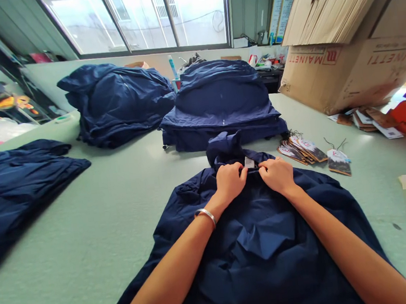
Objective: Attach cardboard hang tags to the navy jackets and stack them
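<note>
A navy jacket (259, 243) lies spread on the pale green table (120, 194), its collar end away from me. My left hand (229, 180) is closed on the collar's left side, fingers curled over the edge. On the other side of the neck opening, my right hand (277, 173) grips the same edge. Between the two hands shows a small white label (249, 162). Beyond them the hood (224, 147) lies bunched up. Fingertips of both hands are partly hidden by the knuckles and fabric.
Behind the jacket sits a stack of folded navy garments (222, 94), with a navy heap (121, 100) to its left. Another navy garment (18, 186) lies far left. Hang tags (302, 149) and one separate tag (339, 161) rest at right, near a large cardboard box (346, 69).
</note>
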Tool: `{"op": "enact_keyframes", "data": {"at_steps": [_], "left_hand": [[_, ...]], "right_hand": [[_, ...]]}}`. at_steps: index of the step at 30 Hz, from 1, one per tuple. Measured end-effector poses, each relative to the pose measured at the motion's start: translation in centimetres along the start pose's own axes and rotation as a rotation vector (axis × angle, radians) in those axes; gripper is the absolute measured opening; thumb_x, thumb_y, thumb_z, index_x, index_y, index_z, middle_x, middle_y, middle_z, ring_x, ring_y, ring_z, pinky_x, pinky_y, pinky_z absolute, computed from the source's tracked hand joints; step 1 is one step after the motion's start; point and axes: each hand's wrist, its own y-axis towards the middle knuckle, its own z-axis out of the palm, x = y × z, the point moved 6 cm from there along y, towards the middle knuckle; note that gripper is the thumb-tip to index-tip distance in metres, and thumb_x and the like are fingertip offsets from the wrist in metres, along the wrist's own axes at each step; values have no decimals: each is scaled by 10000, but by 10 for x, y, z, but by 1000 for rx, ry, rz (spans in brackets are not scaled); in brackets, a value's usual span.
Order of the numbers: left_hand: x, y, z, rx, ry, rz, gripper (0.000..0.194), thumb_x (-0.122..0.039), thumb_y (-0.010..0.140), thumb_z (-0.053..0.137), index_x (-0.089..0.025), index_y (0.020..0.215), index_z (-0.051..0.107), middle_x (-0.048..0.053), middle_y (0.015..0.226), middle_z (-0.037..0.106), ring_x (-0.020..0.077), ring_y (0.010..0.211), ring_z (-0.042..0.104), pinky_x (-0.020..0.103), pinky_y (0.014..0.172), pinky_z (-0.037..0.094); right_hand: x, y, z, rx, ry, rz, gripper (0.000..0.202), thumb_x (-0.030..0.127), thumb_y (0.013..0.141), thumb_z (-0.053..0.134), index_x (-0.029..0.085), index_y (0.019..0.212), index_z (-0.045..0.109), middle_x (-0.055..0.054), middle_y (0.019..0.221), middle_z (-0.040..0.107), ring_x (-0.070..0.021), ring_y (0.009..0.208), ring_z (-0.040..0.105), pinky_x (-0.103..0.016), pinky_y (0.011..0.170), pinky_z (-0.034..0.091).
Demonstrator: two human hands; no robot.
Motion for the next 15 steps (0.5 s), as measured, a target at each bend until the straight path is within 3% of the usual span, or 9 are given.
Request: {"op": "enact_keyframes", "data": {"at_steps": [2, 5, 8, 10, 15], "left_hand": [[3, 0, 5, 46, 7, -75, 332, -383, 868, 533, -149, 958, 750, 113, 844, 719, 261, 813, 634, 374, 752, 419], [0, 0, 9, 105, 3, -43, 301, -337, 808, 576, -185, 986, 765, 102, 876, 713, 269, 860, 629, 369, 761, 423], [-3, -1, 10, 120, -50, -24, 319, -289, 791, 564, -227, 1038, 756, 71, 868, 710, 254, 878, 615, 368, 786, 422], [-5, -3, 11, 122, -66, -18, 332, -277, 788, 555, -223, 1051, 752, 68, 864, 709, 254, 892, 604, 375, 797, 420], [-9, -7, 13, 123, -53, 37, 326, -264, 798, 544, -201, 1048, 744, 82, 848, 701, 259, 897, 581, 395, 814, 416]], "right_hand": [[-1, 2, 4, 23, -6, 28, 397, 325, 911, 397, 232, 1018, 768, -95, 987, 752, -261, 938, 651, -342, 804, 430], [-6, 6, 16, 117, 60, 103, 396, 394, 888, 456, 246, 1128, 734, -90, 1086, 733, -271, 1015, 645, -342, 836, 452], [-11, 13, 23, 149, 168, 172, 410, 347, 820, 535, 259, 1185, 701, -57, 1142, 718, -255, 1093, 623, -306, 864, 463], [-13, 18, 26, 171, 227, 216, 390, 338, 798, 560, 274, 1150, 716, -37, 1129, 727, -237, 1094, 629, -284, 876, 460], [-8, 32, 32, 244, 270, 343, 340, 497, 750, 625, 282, 970, 769, -44, 1010, 759, -249, 1007, 676, -289, 806, 469]]}}
